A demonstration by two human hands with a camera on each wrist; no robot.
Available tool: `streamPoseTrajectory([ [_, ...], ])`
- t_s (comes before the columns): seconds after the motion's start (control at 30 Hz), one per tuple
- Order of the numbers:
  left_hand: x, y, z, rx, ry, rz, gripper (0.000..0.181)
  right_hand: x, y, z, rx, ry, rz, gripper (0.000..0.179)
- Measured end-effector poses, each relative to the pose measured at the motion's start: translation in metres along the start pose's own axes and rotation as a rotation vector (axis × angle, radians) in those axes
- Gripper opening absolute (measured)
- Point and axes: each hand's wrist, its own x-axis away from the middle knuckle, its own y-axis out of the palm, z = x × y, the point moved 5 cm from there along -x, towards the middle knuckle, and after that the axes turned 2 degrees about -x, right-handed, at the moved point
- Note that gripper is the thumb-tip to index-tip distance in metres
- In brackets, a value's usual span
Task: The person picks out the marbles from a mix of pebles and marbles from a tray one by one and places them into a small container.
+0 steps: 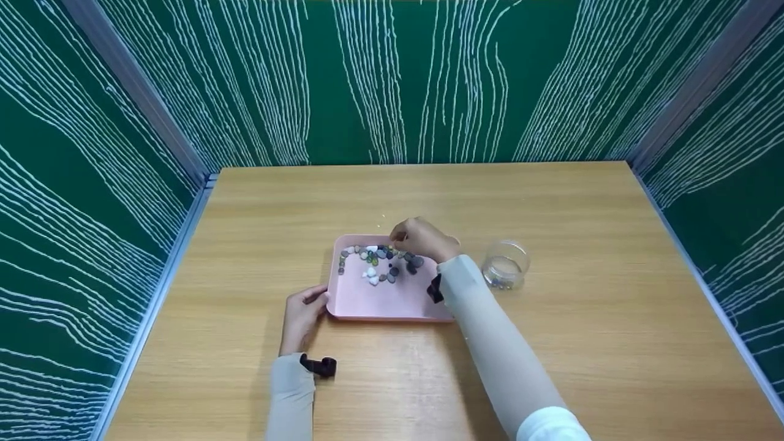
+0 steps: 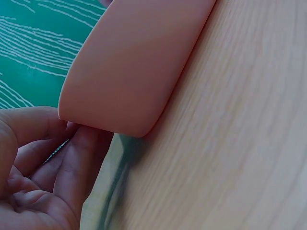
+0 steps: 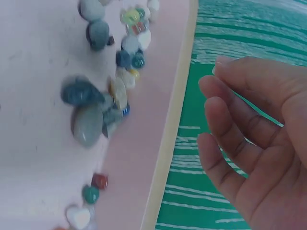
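A pink rectangular tray point(image 1: 367, 303) lies on the table, with pebbles point(image 1: 418, 261) and small glassy stones arranged in lines inside it. My left hand point(image 1: 302, 315) grips the tray's near left corner. In the left wrist view, the thumb and fingers point(image 2: 79, 163) meet the corner of the tray wall point(image 2: 129, 62). Over the far rim of the tray is my right hand point(image 1: 422, 237), its fingers loosely bent. The right wrist view shows nothing between the fingertips point(image 3: 216, 112), which stand beside the rim point(image 3: 168, 139). Part of the tray's right side is hidden behind the right forearm.
Right of the tray stands a clear glass jar point(image 1: 506, 263) with a few small stones at its bottom. Tiny pale specks lie on the wooden table point(image 1: 294, 208) beyond the tray. Green panels point(image 1: 416, 79) with white lines enclose the back and sides.
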Motion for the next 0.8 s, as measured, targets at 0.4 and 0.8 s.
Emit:
streamPoseTrajectory([
  [0.4,-0.002,-0.001,-0.003,-0.012,-0.007,0.01,0.031,-0.016,0.025,-0.016,0.102,-0.152,-0.024,0.019],
  [0.8,0.0,-0.001,0.0,-0.038,0.03,0.001,0.03,-0.027,0.048,-0.017,0.208,-0.164,-0.094,0.019],
])
